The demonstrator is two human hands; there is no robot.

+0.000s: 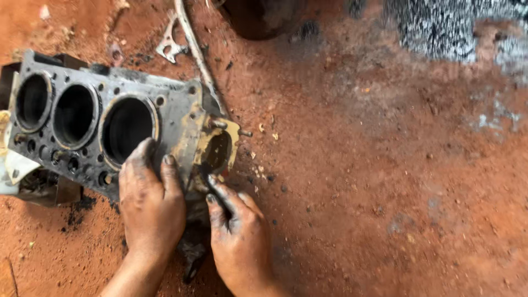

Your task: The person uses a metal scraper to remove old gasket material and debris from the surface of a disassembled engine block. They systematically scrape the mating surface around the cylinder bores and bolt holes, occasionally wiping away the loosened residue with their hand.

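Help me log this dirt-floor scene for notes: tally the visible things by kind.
Engine block: 1
Cylinder bores: 3
Hands, left hand and right hand: 2
Metal rod: 1
Flat metal bracket: 1
Total: 8

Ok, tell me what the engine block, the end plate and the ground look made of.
Engine block: apparently cast metal, dull grey and grimy, with three machined round bores.
End plate: likely metal or gasket, yellowish and flaking.
Ground: packed reddish earth, oil-darkened in patches.
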